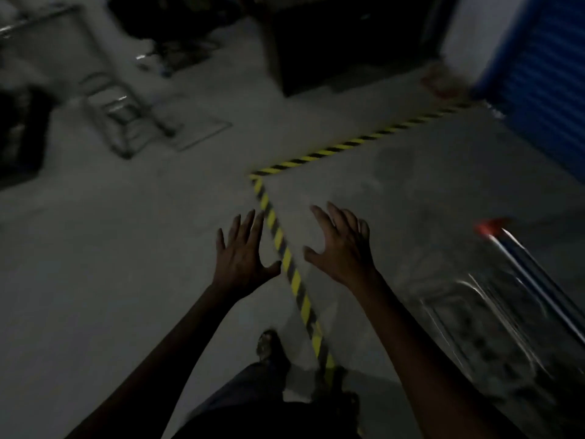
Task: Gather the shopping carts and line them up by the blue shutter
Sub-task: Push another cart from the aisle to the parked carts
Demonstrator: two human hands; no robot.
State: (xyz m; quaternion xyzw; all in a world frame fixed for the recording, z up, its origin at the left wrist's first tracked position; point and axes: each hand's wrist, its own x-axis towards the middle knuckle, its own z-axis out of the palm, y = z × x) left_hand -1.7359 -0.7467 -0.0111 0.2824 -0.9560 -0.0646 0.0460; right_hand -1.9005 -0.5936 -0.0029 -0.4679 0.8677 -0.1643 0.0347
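Observation:
The scene is dim and blurred. A metal shopping cart (493, 315) with a red-tipped handle stands at the lower right, inside the taped floor area. Another cart (123, 109) stands far off at the upper left. The blue shutter (550, 68) fills the upper right corner. My left hand (243, 255) and my right hand (342, 245) are stretched out in front of me with fingers spread, holding nothing. Both hover over the floor, to the left of the near cart and apart from it.
Yellow-and-black hazard tape (285, 245) runs between my hands, then turns toward the shutter. A dark block (332, 49) stands at the back centre. Dark clutter lies along the left edge. My feet (269, 346) show below, on grey concrete floor.

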